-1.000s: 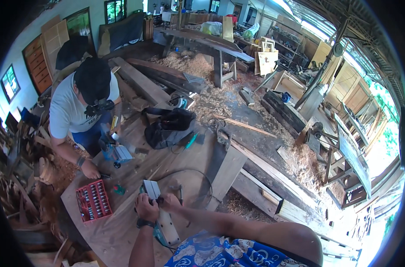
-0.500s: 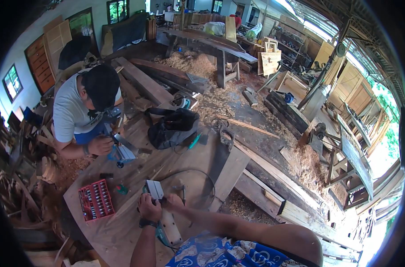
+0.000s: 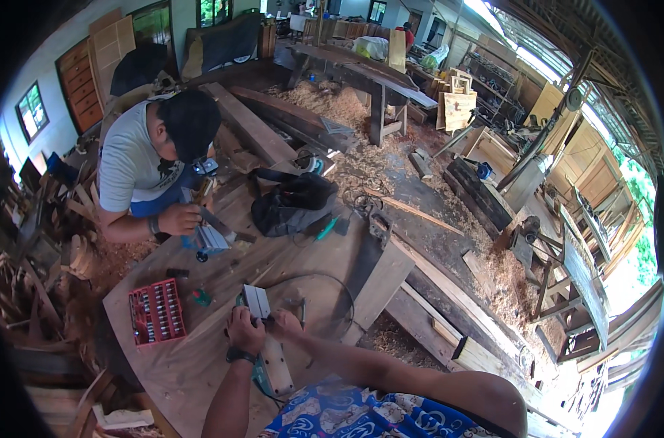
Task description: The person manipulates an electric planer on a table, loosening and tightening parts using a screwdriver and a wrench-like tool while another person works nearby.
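Grips teal power planer (image 3: 276,367) at mid-body with left hand (image 3: 246,333), lower centre of frame, cannot confirm closure of right hand (image 3: 285,324) against it, and rates as likely heavy, rigid, smooth-soled, best held by sides.

Between the red case (image 3: 162,340) and the planer (image 3: 276,366), a passage runs forward past a small green piece (image 3: 201,297); the bag (image 3: 294,208) blocks farther ahead, the looping cable (image 3: 353,301) rightward.

left hand (image 3: 246,332) and right hand (image 3: 287,325) on a teal power tool (image 3: 276,370) at a wooden table (image 3: 177,376), red bit case (image 3: 164,338) to the left, black bag (image 3: 292,208) beyond, co-worker (image 3: 136,157) bent over another tool (image 3: 214,237), shavings (image 3: 332,104) on the floor (image 3: 423,196)
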Motion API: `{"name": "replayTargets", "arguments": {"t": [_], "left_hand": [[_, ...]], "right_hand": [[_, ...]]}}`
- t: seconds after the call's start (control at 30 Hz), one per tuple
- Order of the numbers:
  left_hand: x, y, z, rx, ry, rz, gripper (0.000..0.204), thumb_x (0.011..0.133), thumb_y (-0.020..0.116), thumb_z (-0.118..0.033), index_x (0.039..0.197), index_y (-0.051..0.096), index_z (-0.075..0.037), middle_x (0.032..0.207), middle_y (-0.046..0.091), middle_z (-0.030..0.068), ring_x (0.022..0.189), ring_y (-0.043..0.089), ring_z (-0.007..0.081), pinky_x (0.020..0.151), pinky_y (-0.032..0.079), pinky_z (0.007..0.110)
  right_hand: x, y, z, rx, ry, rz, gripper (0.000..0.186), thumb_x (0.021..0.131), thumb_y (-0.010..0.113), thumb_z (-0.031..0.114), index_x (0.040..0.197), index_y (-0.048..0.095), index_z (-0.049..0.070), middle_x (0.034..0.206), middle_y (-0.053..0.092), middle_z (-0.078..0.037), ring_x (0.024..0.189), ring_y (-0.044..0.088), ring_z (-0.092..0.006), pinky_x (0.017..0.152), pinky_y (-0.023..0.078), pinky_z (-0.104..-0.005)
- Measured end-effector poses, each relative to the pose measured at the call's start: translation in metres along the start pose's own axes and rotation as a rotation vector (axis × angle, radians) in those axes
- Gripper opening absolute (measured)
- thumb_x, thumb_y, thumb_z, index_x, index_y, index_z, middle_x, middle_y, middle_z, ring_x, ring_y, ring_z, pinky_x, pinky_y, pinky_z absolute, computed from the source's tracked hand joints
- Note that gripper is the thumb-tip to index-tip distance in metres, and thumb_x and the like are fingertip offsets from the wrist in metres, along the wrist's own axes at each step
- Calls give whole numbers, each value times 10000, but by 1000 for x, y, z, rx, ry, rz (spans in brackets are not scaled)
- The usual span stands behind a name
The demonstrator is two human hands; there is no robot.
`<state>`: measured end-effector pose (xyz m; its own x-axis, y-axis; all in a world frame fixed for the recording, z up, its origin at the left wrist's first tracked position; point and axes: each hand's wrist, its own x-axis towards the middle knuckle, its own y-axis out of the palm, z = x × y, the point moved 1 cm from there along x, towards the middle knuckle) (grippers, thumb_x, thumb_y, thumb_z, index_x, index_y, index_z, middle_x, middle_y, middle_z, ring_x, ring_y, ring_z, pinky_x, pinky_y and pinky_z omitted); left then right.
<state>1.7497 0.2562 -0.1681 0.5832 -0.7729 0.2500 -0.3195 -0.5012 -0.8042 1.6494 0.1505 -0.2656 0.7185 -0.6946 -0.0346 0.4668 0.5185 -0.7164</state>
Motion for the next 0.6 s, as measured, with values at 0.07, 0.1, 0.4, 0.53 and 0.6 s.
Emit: {"name": "replayTargets", "arguments": {"t": [0.07,0.1,0.4,0.53,0.6], "left_hand": [[3,-3,-1,8,-31,32,330,773,744,-155,1055,621,-35,1198,605,140,1157,574,372,1006,452,505],[-1,0,2,26,-23,6,355,782,735,-164,1091,621,-31,1209,609,148,1165,576,377,1013,456,507],[-6,5,20,-52,46,-141,251,853,704,-149,1068,634,-41,1033,677,172,1023,628,397,924,497,511],[-2,1,19,-96,100,-244,196,848,695,-90,1029,625,-58,997,692,153,986,634,388,923,475,502],[1,3,17,-104,96,-242,196,847,692,-69,1031,625,-59,989,695,151,970,635,391,920,473,505]], "right_hand": [[9,4,-7,27,-95,-11,248,884,641,268,1006,708,63,991,711,-234,924,699,-446,809,556,-530],[2,7,-5,56,-174,-14,256,887,634,275,1017,714,69,955,710,-235,899,704,-440,789,557,-526],[-2,-24,16,198,-104,21,237,785,701,200,993,771,110,951,761,-141,854,741,-340,785,591,-437],[-4,-29,25,181,-51,15,240,793,707,197,1002,762,92,971,756,-159,899,729,-372,814,583,-446],[-1,-33,25,180,-93,-1,240,792,706,181,1006,759,87,976,752,-170,915,723,-385,823,580,-446]]}}
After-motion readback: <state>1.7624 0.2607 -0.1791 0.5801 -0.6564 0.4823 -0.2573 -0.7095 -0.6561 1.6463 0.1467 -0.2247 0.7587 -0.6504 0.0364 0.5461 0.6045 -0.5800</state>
